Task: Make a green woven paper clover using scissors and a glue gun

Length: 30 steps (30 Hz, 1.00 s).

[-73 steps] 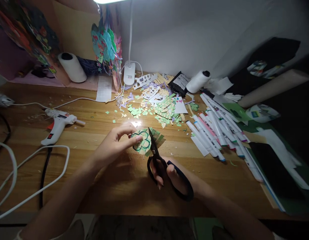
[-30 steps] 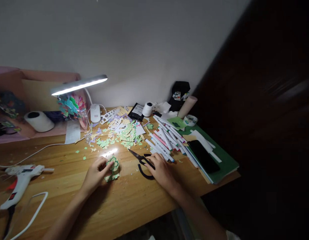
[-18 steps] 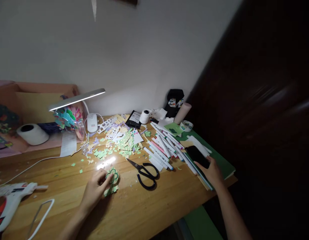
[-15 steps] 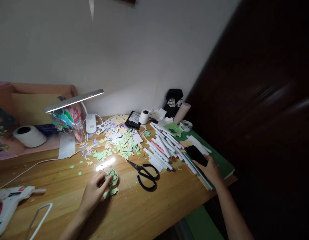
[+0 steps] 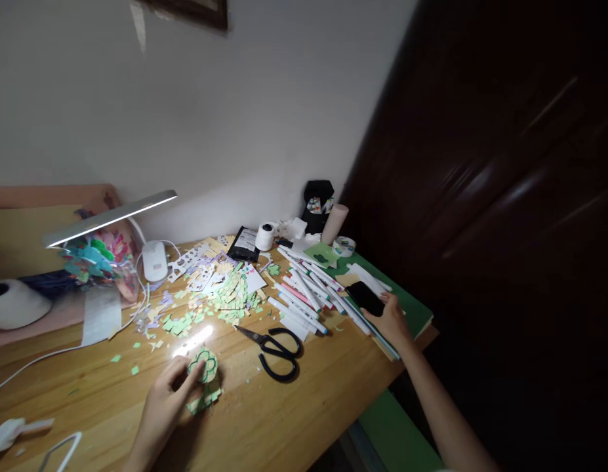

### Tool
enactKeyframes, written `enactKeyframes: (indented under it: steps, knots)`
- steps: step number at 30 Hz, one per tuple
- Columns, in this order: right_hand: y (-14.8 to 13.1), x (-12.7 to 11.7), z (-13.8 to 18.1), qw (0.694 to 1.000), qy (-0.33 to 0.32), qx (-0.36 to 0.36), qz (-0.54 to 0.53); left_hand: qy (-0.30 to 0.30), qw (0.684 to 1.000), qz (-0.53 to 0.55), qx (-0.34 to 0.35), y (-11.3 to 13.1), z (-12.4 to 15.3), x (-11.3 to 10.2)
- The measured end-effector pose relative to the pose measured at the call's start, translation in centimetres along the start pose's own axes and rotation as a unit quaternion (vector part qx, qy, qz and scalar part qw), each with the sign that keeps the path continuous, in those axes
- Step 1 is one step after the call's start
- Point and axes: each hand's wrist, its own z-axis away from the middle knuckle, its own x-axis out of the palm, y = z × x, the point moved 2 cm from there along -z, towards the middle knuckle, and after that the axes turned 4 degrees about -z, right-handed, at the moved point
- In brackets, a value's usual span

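Observation:
My left hand (image 5: 162, 408) pinches a green paper cut-out (image 5: 203, 367) with dark scalloped outlines, just above the wooden desk (image 5: 294, 413). Black scissors (image 5: 271, 347) lie on the desk to the right of it, untouched. My right hand (image 5: 391, 318) reaches to the far right and grips the near end of a black phone (image 5: 366, 296) that lies on a green folder (image 5: 416, 316).
Several white markers (image 5: 304, 295) lie in a row between the scissors and the phone. A pile of green and purple paper scraps (image 5: 220, 295) sits under a white desk lamp (image 5: 111, 219). A glue gun (image 5: 11, 432) and a white cable lie at the near left. Dark wardrobe doors stand at right.
My right hand set the scissors down on the desk and moved right to the black phone. The left hand kept the green cut-out. The view swung up and right.

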Motion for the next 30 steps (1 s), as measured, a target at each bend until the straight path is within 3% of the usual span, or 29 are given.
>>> enactKeyframes:
  steps: [9,14,21,30]
  knots:
    - [-0.8,-2.3,4.8,0.982,0.173,-0.071,0.014,-0.006,1.0,-0.016,-0.012,-0.5,0.0,0.3]
    - [-0.9,-2.0,4.6,0.98,0.166,-0.092,0.054,-0.01,1.0,-0.022,-0.007,-0.8,0.0,0.4]
    - [-2.5,-1.4,4.2,0.983,0.072,-0.155,0.061,-0.013,1.0,-0.024,-0.016,-1.3,-0.1,0.6]
    - [-1.3,-2.4,5.0,0.978,0.179,-0.076,0.08,-0.016,0.999,-0.041,-0.01,-1.1,-0.1,0.5]
